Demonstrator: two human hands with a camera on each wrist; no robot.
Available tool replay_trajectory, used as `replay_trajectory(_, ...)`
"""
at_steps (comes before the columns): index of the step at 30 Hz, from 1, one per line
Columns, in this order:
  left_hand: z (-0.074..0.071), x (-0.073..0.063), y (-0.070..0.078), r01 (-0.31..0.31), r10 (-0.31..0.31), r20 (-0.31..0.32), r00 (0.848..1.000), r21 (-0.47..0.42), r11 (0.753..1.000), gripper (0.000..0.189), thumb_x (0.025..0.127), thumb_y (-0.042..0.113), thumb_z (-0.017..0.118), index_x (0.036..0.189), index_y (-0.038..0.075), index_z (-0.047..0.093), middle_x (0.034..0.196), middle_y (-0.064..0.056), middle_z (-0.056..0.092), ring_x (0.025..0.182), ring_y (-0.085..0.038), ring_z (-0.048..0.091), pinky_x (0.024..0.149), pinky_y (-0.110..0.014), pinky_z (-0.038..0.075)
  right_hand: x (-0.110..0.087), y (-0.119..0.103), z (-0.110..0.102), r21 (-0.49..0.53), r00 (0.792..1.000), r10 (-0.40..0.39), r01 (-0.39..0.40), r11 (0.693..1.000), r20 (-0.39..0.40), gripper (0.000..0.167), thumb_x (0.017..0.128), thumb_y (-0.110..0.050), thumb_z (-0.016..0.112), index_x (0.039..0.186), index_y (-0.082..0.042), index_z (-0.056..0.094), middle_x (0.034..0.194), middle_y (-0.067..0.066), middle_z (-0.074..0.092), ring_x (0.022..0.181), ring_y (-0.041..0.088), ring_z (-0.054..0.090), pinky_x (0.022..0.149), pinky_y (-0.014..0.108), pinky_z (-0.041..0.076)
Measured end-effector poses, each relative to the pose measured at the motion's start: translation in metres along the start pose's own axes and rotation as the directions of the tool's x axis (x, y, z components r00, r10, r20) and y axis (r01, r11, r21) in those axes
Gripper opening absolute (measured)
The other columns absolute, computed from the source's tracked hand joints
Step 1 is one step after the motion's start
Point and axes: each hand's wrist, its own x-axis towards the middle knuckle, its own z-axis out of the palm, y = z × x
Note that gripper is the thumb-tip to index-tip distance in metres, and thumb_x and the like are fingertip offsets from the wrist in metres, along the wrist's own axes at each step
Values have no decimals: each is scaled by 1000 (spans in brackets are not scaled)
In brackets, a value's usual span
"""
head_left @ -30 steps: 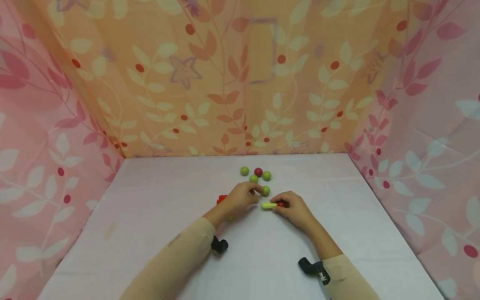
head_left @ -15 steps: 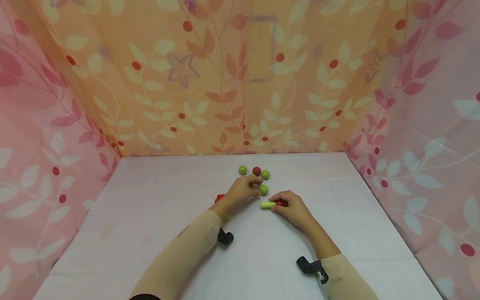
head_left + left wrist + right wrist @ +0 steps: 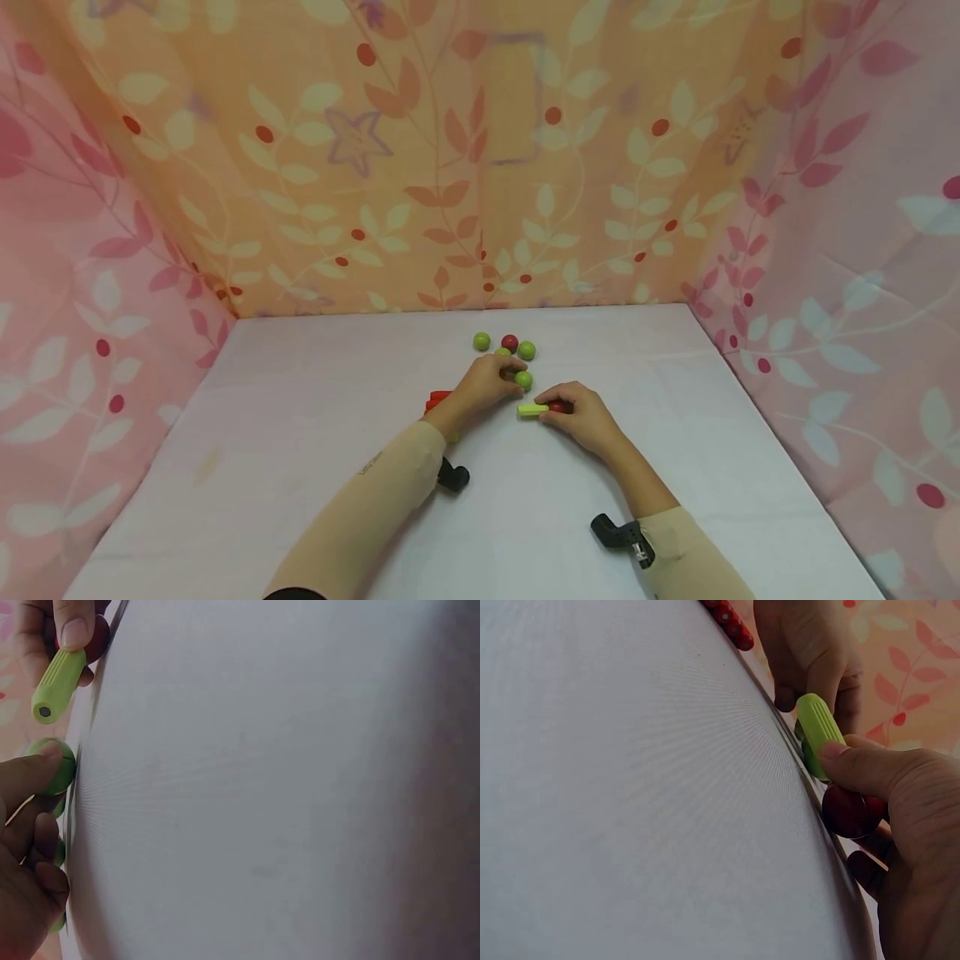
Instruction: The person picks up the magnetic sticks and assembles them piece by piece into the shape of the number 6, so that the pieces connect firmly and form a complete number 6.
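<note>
My right hand point(image 3: 588, 421) pinches a light green ridged magnetic rod point(image 3: 531, 410), thumb pressed on its side. A red ball point(image 3: 851, 810) sits at the rod's near end, inside the same grip. The rod's free end, with a dark round spot in its tip point(image 3: 45, 711), points left. Just beyond it, my left hand point(image 3: 483, 389) pinches a green ball point(image 3: 524, 380) between thumb and fingers. In the left wrist view the thumb lies on top of this green ball point(image 3: 63, 774). The ball and the rod's free end are apart.
Behind the left hand lie more green balls point(image 3: 482, 341) and a loose red ball point(image 3: 510, 342). Several red rods point(image 3: 438, 398) lie by the left wrist, partly hidden by it. A white cloth covers the table point(image 3: 337, 375); patterned fabric walls point(image 3: 450, 167) enclose it.
My left hand has shifted slightly and its thumb and fingers have closed around the green ball. The right hand keeps its hold on the rod and red ball, almost still.
</note>
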Motion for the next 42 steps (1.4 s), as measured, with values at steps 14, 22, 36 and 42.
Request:
replay_trajectory(14,-23,-17,-10,36,-36,-40,999,10,999,35,69,34,79,101,30,65,94,15,62,81,-13,51,66,-28,44,1,-2,6,17,1000,15,-15,1000,-12,23,74,-33,75,95,-37,68,100,-15,59,100,8,52,88,38,40)
replay_trajectory(22,-43,-46,-13,112,-112,-94,989,-10,994,34,68,40,78,98,33,64,95,14,60,84,-17,46,64,-31,40,0,-2,5,13,999,47,-47,999,1,23,73,-34,75,94,-39,67,102,-14,58,103,8,52,90,38,39)
replay_trajectory(36,-28,-69,-12,39,-37,-24,999,112,993,31,65,38,81,91,30,66,83,7,58,75,-12,49,63,-27,42,0,-3,2,15,998,62,-62,998,3,23,73,-32,76,93,-39,67,101,-14,58,102,8,51,90,37,40)
replay_trajectory(42,-23,-70,-11,59,-57,-16,998,123,991,31,66,39,81,91,32,66,85,7,57,79,-12,49,64,-27,43,0,-4,2,12,999,54,-54,998,5,22,73,-33,76,93,-39,67,100,-14,58,101,9,52,90,38,40)
